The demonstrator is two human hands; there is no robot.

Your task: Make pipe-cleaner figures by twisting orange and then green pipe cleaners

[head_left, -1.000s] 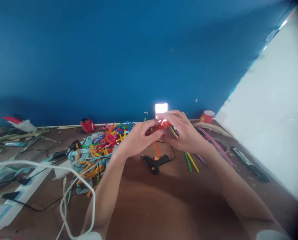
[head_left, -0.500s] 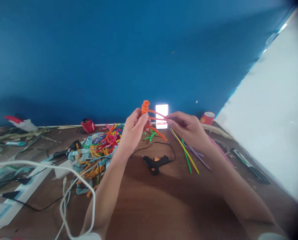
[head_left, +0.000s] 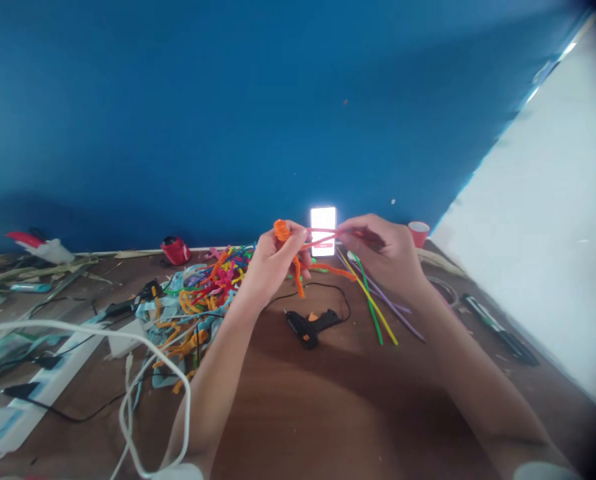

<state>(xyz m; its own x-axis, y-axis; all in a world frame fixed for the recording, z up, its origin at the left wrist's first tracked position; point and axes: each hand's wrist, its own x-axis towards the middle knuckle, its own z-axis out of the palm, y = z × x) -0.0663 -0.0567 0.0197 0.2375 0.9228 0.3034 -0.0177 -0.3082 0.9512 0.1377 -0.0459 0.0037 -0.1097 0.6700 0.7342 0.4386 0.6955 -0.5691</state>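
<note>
On my remote feed, L hand (head_left: 277, 259) grips the coiled orange pipe-cleaner piece (head_left: 281, 230) at far centre & R hand (head_left: 385, 245) pinches strands (head_left: 321, 231) running right from it. Phone screen (head_left: 323, 219) btwn them has writing too blurred to read; red cup (head_left: 420, 239), far right, & red container (head_left: 176, 252), far left, contents unclear to me.

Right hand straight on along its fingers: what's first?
The right hand would likely meet the left hand along the orange strands; the lit phone in between looks farther back, but depth is unclear.
</note>
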